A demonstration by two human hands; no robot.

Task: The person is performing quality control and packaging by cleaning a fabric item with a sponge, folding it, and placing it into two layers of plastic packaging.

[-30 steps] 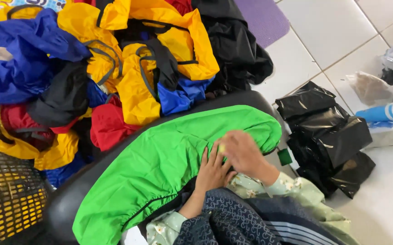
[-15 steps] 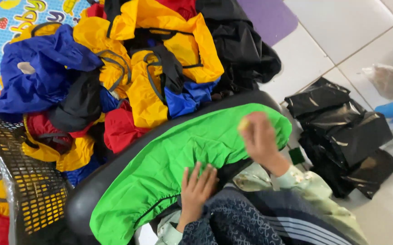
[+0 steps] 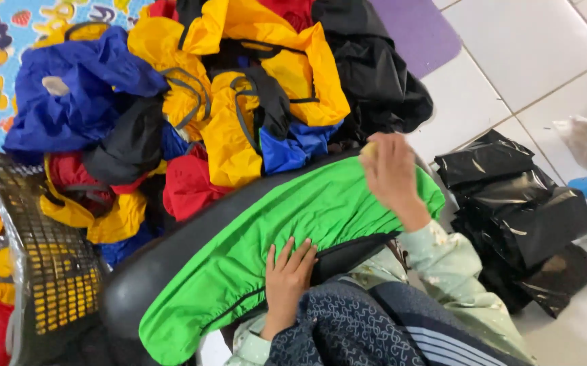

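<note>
Green cover (image 3: 293, 230) under flat open left hand (image 3: 288, 279), right hand (image 3: 389, 173) gripping its far edge.

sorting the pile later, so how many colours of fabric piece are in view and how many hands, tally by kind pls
fabric colours: 5 (green cover, yellow, blue, red, black)
hands: 2 (left hand, right hand, both on the green cover)
total: 7
</note>
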